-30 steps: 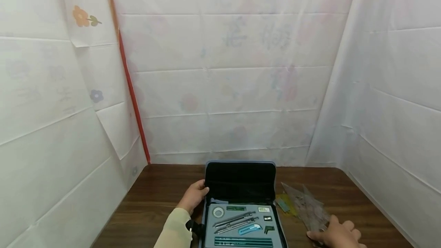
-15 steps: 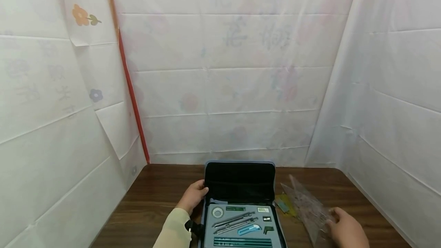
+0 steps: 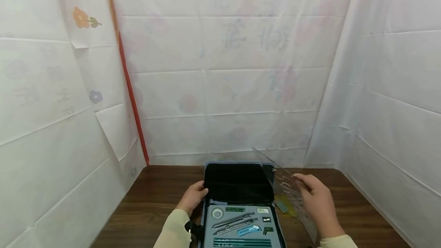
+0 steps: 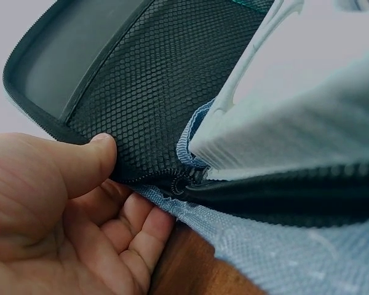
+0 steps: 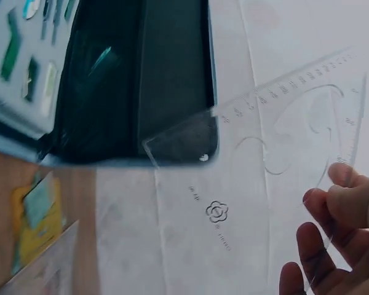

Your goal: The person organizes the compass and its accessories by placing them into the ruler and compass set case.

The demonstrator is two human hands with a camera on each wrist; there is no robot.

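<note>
An open blue zip case (image 3: 205, 221) with a black-lined lid (image 3: 237, 183) stands on the table. My left hand (image 3: 191, 198) grips its left edge near the hinge; in the left wrist view, the thumb (image 4: 101, 153) lies on the mesh lining and the fingers curl beneath. My right hand (image 3: 320, 206) pinches a clear set square (image 5: 283, 135) by its edge, tilted up beside the lid's right side. The grey tray (image 3: 210, 227) holds compasses (image 3: 234, 225), a blue utility knife (image 3: 249, 230), green pencils (image 3: 242, 243) and a tape roll (image 3: 217, 213).
Right of the case, a yellow piece (image 5: 40, 239) with a green item (image 5: 38, 203) on it lies on the wooden table (image 3: 138, 209). Another clear plastic sheet (image 5: 49, 264) lies close by. White cloth walls (image 3: 220, 87) enclose the table's back and sides.
My right hand has lifted the set square off the table and moved it up and left toward the case lid. My left hand has stayed on the case.
</note>
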